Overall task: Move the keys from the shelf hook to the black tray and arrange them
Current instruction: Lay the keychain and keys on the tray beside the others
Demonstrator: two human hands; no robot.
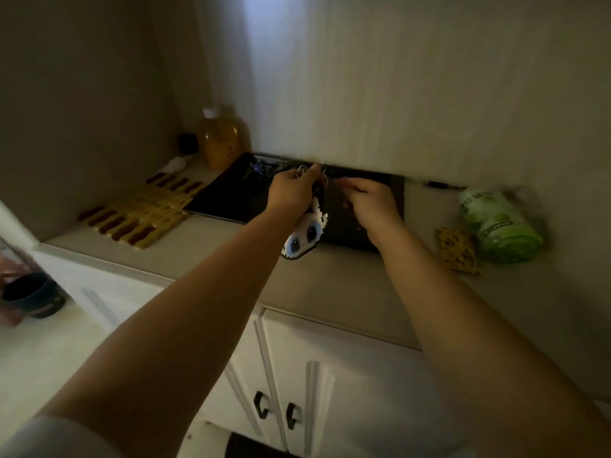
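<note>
Two hands are working above the black tray [228, 201], the left one lifting a key bunch.

Left hand [291, 190] is pinching the keys [302, 171] by their metal rings, grip closed on them, forearm stretched forward and knuckles up; the bunch is hanging with its long axis pointing down, a flat pixel-style charm [305, 234] with a white face and dark eyes dangling lowest, over the tray's near edge. Right hand [370, 201] is hovering just beside, fingers curled loosely; whether it is holding anything I cannot tell. More keys [259, 170] are lying at the tray's far side. On the smooth beige bench [231, 259] are resting an amber bottle [222, 140], a slatted mat [145, 209] and a green bag [499, 223].
</note>
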